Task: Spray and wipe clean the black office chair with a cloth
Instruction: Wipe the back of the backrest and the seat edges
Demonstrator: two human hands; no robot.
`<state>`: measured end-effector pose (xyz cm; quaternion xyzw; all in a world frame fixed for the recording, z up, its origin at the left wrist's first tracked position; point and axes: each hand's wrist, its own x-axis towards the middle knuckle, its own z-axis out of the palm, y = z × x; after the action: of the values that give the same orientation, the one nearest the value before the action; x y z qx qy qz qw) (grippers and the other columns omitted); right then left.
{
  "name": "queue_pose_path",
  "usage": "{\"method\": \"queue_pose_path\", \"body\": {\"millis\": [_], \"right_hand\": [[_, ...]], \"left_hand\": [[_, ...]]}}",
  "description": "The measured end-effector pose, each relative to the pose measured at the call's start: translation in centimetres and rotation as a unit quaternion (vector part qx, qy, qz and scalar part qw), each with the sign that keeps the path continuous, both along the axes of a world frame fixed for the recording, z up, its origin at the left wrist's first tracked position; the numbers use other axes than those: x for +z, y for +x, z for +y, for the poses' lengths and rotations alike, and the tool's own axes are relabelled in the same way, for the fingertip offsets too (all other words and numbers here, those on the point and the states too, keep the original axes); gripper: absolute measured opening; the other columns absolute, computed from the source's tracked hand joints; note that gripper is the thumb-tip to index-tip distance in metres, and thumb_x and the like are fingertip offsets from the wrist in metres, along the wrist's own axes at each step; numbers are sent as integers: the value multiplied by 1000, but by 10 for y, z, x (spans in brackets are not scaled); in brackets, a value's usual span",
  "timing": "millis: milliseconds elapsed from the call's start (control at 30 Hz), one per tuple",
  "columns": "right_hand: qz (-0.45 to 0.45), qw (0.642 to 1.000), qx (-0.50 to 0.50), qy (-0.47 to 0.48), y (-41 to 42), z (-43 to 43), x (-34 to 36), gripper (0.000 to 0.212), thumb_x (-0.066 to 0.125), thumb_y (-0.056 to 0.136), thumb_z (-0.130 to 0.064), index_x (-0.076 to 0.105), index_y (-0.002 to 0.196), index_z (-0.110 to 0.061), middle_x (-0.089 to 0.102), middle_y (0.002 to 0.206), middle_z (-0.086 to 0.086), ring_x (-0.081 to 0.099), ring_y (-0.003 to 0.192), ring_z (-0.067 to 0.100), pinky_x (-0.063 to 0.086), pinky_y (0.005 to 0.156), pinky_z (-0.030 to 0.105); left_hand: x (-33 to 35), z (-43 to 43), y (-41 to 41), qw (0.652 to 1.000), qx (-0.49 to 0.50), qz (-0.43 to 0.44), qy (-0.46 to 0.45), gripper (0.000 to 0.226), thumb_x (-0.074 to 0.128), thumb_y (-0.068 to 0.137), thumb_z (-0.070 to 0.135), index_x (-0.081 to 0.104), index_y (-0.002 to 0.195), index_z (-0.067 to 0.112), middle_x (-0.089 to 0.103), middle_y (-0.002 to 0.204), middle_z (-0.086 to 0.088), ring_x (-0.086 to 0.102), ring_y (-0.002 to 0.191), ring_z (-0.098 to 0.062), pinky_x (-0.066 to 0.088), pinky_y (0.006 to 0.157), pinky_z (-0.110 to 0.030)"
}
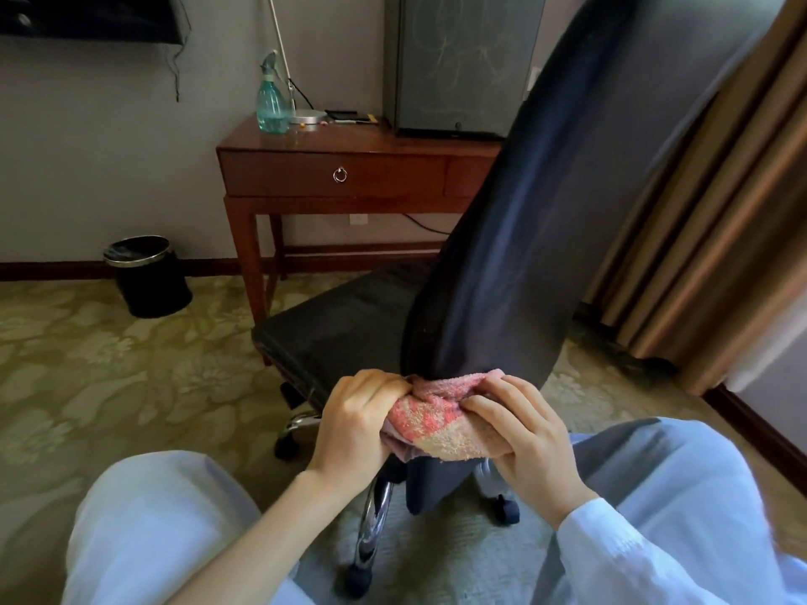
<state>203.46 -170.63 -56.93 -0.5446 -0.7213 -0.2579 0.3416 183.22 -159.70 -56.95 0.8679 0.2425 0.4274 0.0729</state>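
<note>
Pink terry cloth [441, 423] is being bunched against the lower back edge of the black office chair [546, 211], just behind the seat [349, 329]. Both hands are curling round it: the left hand [353, 430] is gripping one end and the right hand [524, 443] is pinching the other with bent fingers. The spray bottle [271, 102] is standing on the tabletop [349, 139], well apart, so spraying is probably finished and wiping is underway. The seat and chrome base [371, 530] are likely waiting their turn.

Pale blue sleeve [620, 552], pale blue trousers [153, 521]
</note>
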Motion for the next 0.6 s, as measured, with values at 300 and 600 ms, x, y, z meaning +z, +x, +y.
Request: {"method": "queue_pose_path", "body": {"millis": [300,600], "right_hand": [[25,999,-13,-39,20,-13,-22,42,69,77,-2,58,113,-21,55,122,-1,53,111,23,46,91,30],[22,983,-81,-162,42,-30,-49,43,45,70,-4,54,106,-26,59,109,-3,57,90,24,53,72,36]], "left_hand": [[-26,-10,24,1000,-21,12,-4,28,58,76,22,72,96,8,69,95,-3,61,93,-18,46,80,-31],[-67,-19,51,993,-49,102,-40,50,89,49,22,71,95,13,67,90,0,57,87,-16,41,76,-24]]}}
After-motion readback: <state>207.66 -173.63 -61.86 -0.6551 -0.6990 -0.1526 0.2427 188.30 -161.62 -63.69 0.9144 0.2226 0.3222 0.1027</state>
